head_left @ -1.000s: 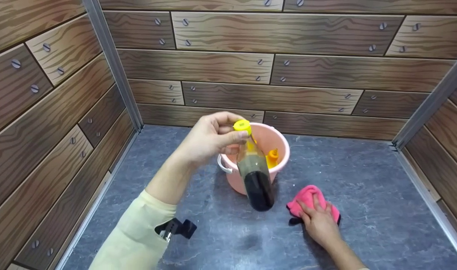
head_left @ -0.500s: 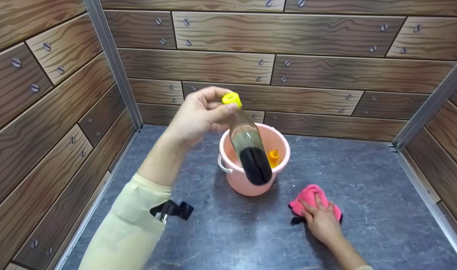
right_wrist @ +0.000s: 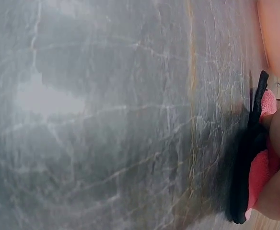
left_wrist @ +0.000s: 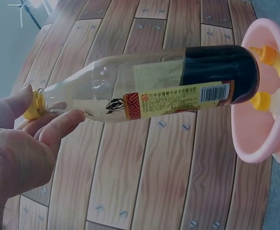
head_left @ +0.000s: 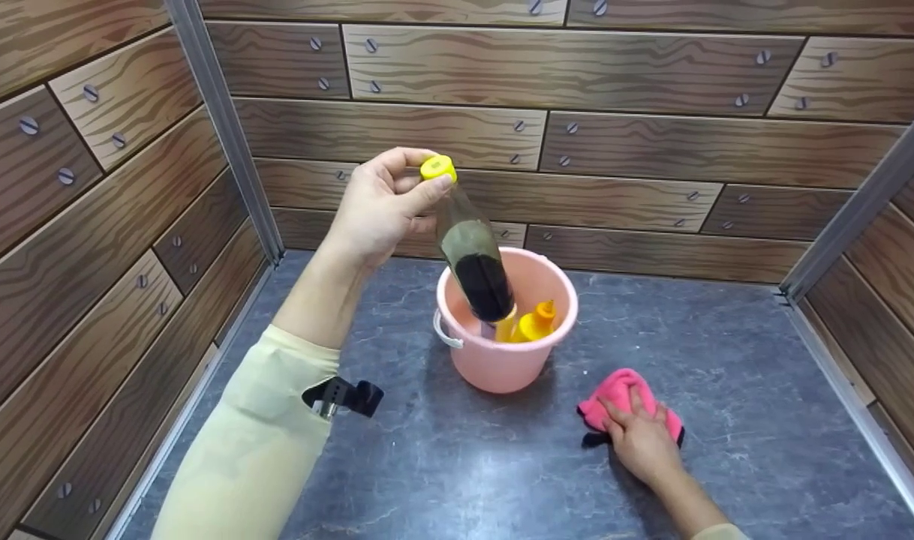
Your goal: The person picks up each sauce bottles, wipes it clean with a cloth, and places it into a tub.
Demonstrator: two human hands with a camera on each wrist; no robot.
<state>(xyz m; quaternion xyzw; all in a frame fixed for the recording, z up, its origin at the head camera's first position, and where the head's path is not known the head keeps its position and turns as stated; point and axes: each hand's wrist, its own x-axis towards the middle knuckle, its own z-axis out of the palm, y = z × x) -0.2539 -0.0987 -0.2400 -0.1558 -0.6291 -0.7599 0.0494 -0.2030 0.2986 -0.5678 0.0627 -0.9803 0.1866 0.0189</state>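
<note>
My left hand pinches a glass bottle by its yellow cap and neck. Dark liquid fills its lower part, and a label with a barcode shows in the left wrist view. The bottle hangs tilted, its base over the mouth of a pink bucket. Inside the bucket stand a yellow squeeze bottle with an orange nozzle and another yellow-capped container. On the right, my right hand rests with spread fingers on a folded pink cloth with black edging, pressing it to the tabletop.
The bucket's white handle hangs down at its left side. Wood-patterned walls enclose the grey marbled surface at the back and both sides, with metal strips along the corners. A black wrist mount sticks out from the left sleeve.
My left hand has raised the bottle up and to the left, from in front of the bucket to over its opening. My right hand and the cloth have stayed nearly in place.
</note>
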